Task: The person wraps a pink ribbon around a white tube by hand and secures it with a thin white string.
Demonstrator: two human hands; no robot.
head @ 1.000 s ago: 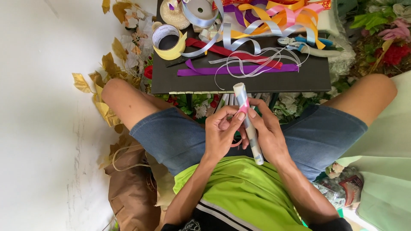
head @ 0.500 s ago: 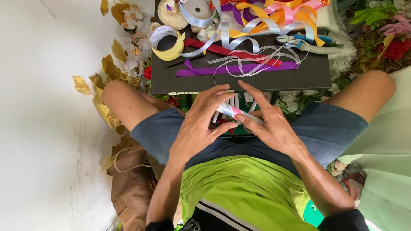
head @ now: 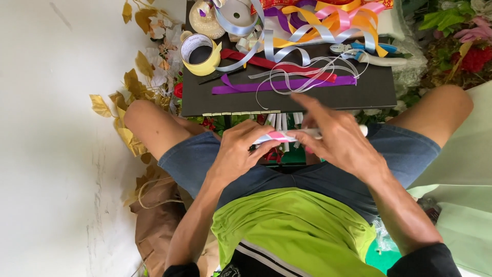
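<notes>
Slim white paper roll with pink band, sideways, fingers of left hand and right hand clamped around it.

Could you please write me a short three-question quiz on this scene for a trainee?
1. True or false: both hands are on the rolled white stick over the lap.
2. Which ribbon lies flat along the near part of the black board? A) green B) purple C) black
3. Fill in: the yellow roll of tape stands near the board's ______ corner as seen in the head view.

Key
1. True: the left hand pinches it by its pink and white wrap, and the right hand lies over its other part.
2. B, the purple ribbon.
3. Upper left.
</notes>
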